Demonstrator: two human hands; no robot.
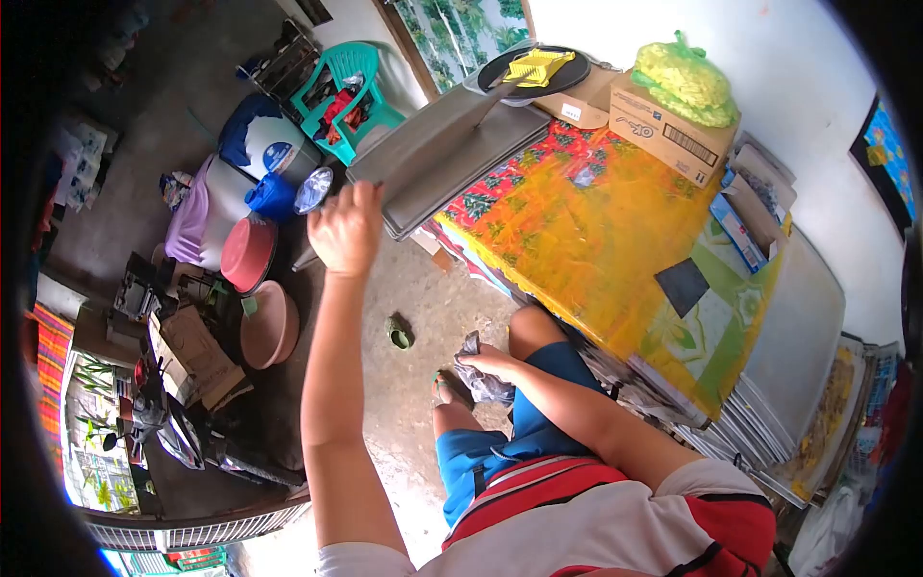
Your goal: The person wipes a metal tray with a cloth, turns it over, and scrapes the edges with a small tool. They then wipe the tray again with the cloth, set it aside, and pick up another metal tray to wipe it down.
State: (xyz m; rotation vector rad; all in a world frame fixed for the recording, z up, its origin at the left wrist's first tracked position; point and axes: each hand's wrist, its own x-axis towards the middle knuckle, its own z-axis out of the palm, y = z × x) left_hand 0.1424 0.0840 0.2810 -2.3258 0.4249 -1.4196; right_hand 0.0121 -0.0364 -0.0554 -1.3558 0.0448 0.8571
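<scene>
My left hand is raised with its fingers closed on the near corner of a grey metal tray. The tray is tilted up over another dark tray, which lies at the left end of the table. Lower down, near my knees, my right hand grips a crumpled grey cloth. That cloth hangs beside my blue shorts, away from the trays.
The table has a yellow and red cover. On it stand a cardboard box with a green bag, a blue-edged box and a dark square. A green chair, basins and a sandal are on the floor.
</scene>
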